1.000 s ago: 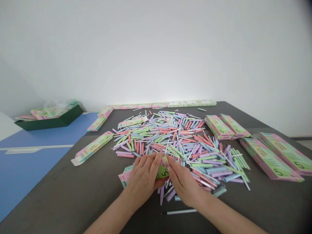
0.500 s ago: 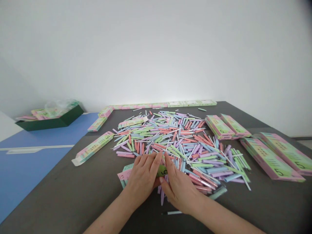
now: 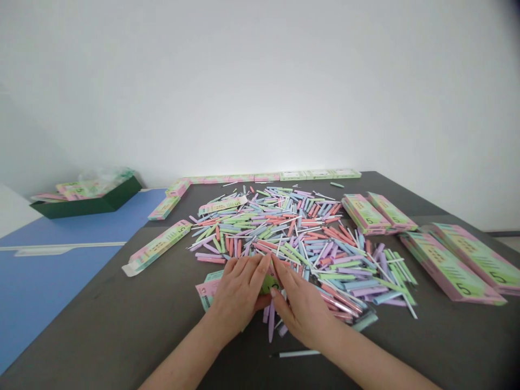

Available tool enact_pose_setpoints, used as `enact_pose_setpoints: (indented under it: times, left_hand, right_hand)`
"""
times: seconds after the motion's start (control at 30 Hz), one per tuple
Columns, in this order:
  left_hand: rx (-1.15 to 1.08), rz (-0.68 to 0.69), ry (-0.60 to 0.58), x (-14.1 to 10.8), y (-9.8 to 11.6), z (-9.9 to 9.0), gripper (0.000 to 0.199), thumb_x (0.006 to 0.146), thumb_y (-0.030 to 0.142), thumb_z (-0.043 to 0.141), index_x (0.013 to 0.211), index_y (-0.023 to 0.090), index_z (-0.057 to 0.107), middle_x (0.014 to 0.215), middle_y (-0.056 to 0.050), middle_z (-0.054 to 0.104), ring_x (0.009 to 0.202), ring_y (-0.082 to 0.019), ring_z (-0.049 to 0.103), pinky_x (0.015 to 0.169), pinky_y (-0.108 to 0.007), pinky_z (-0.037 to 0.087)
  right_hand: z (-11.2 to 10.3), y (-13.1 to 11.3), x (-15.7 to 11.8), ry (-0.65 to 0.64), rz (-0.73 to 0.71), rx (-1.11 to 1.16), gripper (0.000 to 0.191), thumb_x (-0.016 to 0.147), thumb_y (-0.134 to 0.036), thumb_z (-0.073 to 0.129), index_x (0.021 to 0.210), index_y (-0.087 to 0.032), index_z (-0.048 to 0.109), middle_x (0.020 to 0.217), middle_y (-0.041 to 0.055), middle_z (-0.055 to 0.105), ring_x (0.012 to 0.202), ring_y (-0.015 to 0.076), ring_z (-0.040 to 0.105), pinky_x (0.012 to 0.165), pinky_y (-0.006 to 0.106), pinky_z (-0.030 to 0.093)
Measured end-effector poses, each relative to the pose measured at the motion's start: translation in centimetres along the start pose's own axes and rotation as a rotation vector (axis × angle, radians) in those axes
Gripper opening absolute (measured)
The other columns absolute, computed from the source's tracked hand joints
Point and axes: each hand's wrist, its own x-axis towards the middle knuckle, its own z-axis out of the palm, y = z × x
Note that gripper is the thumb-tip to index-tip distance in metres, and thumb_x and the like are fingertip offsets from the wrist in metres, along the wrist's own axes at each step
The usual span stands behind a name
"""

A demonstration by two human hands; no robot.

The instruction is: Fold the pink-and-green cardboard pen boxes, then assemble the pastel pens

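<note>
The room has a plain white wall (image 3: 260,81), and soft light falls on it, most bright just above the far edge of the dark grey table (image 3: 89,330). On the left side stands a blue desk (image 3: 44,292) with one pale strip across its top. At the far right, a dark skirting board (image 3: 501,233) runs along the bottom of the wall, and a small part of pale floor (image 3: 509,244) is visible.

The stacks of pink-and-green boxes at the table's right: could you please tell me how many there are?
4. A left back stack and a right back stack sit beside the loose pens; a front stack and a far-right stack lie nearer.
</note>
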Motion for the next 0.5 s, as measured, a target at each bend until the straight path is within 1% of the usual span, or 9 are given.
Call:
enact_pose_setpoints:
  times: [0.07,0.13,0.2,0.23,0.3,0.33,0.43,0.5]
  left_hand:
    - [0.004,0.003,-0.023,0.1,0.1,-0.2,0.059,0.082,0.030,0.067,0.134,0.013,0.044,0.128,-0.015,0.061,0.113,-0.029,0.055,0.094,-0.044,0.036]
    - [0.013,0.009,-0.037,0.2,0.1,-0.4,0.059,0.080,0.026,0.066,0.134,0.015,0.045,0.130,-0.013,0.061,0.115,-0.029,0.054,0.098,-0.046,0.033]
    - [0.015,0.016,-0.044,0.1,0.0,-0.5,0.061,0.079,0.025,0.066,0.135,0.015,0.044,0.131,-0.013,0.061,0.116,-0.028,0.054,0.101,-0.047,0.031]
    - [0.015,0.017,-0.045,0.1,0.0,-0.6,0.062,0.079,0.025,0.065,0.136,0.014,0.043,0.131,-0.012,0.061,0.117,-0.028,0.054,0.104,-0.047,0.029]
    - [0.011,0.008,-0.038,0.0,-0.1,-0.7,0.063,0.079,0.025,0.062,0.138,0.014,0.042,0.133,-0.012,0.059,0.120,-0.027,0.053,0.109,-0.048,0.024]
    - [0.009,0.006,-0.026,-0.1,-0.1,-0.9,0.064,0.080,0.025,0.060,0.139,0.014,0.041,0.135,-0.012,0.058,0.122,-0.027,0.052,0.112,-0.050,0.019]
    - [-0.001,0.039,0.059,-0.3,0.0,-1.8,0.062,0.082,0.021,0.052,0.142,0.014,0.038,0.142,-0.013,0.053,0.132,-0.026,0.044,0.118,-0.054,0.003]
    - [-0.024,0.090,0.134,-0.3,0.2,-2.7,0.060,0.082,0.017,0.048,0.141,0.016,0.039,0.144,-0.011,0.051,0.137,-0.025,0.040,0.118,-0.056,-0.002]
  right_hand:
    - [-0.5,0.2,0.4,0.033,0.056,0.052,0.053,0.093,-0.023,0.047,0.144,-0.017,0.037,0.120,0.0142,0.065,0.109,0.0261,0.062,0.092,0.043,0.052]
    - [-0.9,0.4,1.0,0.059,0.132,0.154,0.044,0.091,-0.026,0.050,0.135,-0.020,0.047,0.100,0.0079,0.069,0.084,0.0205,0.065,0.077,0.035,0.055]
    - [-1.1,0.5,1.6,0.060,0.198,0.266,0.035,0.089,-0.027,0.054,0.123,-0.020,0.057,0.082,0.0023,0.065,0.064,0.0146,0.057,0.060,0.027,0.050]
    - [-1.1,0.5,1.9,0.057,0.228,0.311,0.029,0.088,-0.027,0.055,0.115,-0.020,0.061,0.075,0.0002,0.061,0.059,0.0128,0.052,0.054,0.025,0.046]
    - [-1.0,0.5,2.7,0.051,0.286,0.395,0.018,0.085,-0.026,0.058,0.099,-0.018,0.065,0.066,-0.0024,0.055,0.055,0.0112,0.047,0.050,0.023,0.041]
    - [-1.0,0.4,3.1,0.054,0.318,0.452,0.015,0.084,-0.026,0.059,0.095,-0.017,0.065,0.064,-0.0030,0.054,0.055,0.0108,0.047,0.050,0.022,0.040]
    - [-0.7,-0.1,4.7,0.062,0.443,0.727,0.016,0.077,-0.027,0.066,0.088,-0.016,0.063,0.061,-0.0046,0.057,0.049,0.0092,0.048,0.046,0.021,0.038]
    - [0.0,-0.7,5.8,0.053,0.554,0.963,0.018,0.071,-0.027,0.071,0.084,-0.017,0.062,0.056,-0.0057,0.058,0.045,0.0086,0.049,0.043,0.020,0.038]
